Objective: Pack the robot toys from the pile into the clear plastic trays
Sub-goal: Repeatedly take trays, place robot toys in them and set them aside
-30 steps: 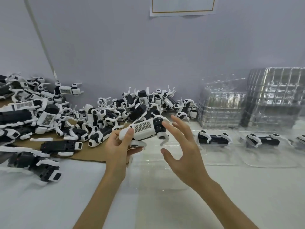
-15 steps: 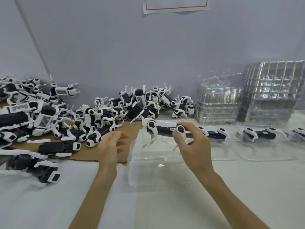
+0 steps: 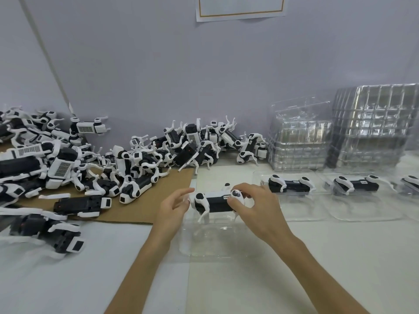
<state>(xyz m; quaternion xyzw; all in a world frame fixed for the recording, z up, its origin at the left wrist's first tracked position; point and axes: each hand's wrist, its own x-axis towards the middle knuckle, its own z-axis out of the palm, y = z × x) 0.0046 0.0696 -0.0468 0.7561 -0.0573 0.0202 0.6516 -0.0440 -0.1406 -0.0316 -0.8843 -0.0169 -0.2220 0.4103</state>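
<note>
Huge pile of robot toys [image 3: 90, 173] heaped along the wall on the left, partly over a cardboard sheet [image 3: 140, 210], stacks of clear trays [image 3: 371, 125] far right. Front and centre, a clear tray [image 3: 226, 243] with one robot toy [image 3: 213, 201] held upright over it, legs down. Right hand [image 3: 260, 209] pinching its right end; left hand [image 3: 172, 207] with fingertips at the other end, can't tell if actually gripping.

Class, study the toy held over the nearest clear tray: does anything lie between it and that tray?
Nothing visible does. The right hand holds the robot toy just above the clear tray, whose hollow looks empty.
</note>
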